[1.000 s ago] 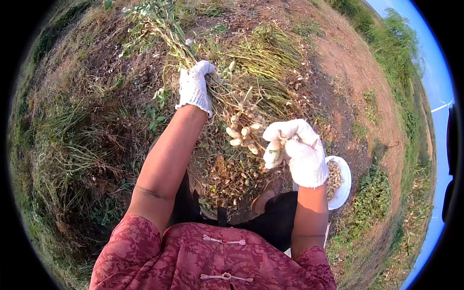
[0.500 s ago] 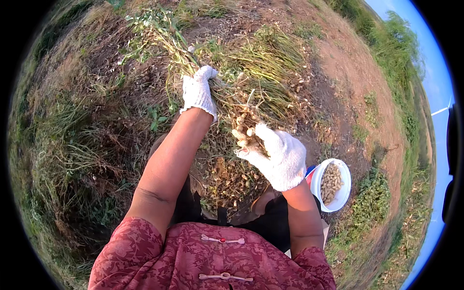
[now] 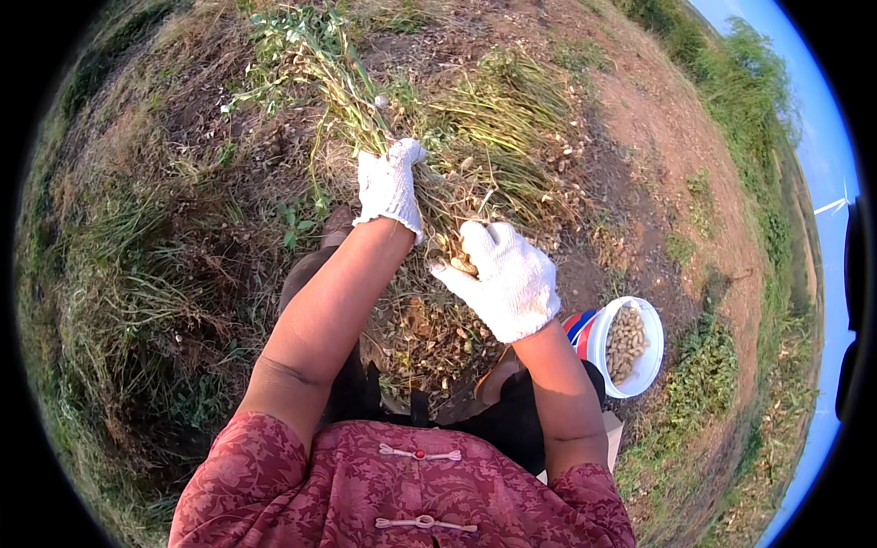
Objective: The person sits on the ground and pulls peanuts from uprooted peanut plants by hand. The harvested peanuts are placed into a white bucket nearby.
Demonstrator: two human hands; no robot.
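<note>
My left hand (image 3: 387,187), in a white knitted glove, is wrapped round the stems of a pulled bunch of peanut plants (image 3: 352,105). The leafy tops point away from me to the far left, and the roots lie toward my right hand. My right hand (image 3: 512,279), gloved alike, closes round a cluster of peanuts (image 3: 464,263) at the root end. Its palm and some fingertips hide part of the cluster. At my right a white bucket (image 3: 650,361) with a red and blue outside holds shelled-looking tan peanut pods (image 3: 627,343).
Beyond my right hand lies a heap of peanut plants (image 3: 512,114) with pods at its root end. Loose pods and dry litter (image 3: 438,342) cover the ground between my feet. Tangled vines (image 3: 146,301) spread at the left. Green bushes (image 3: 749,91) line the far right.
My right hand has moved up and left, closing over the peanut cluster that showed more before. My left hand has shifted slightly right and nearer with the bunch.
</note>
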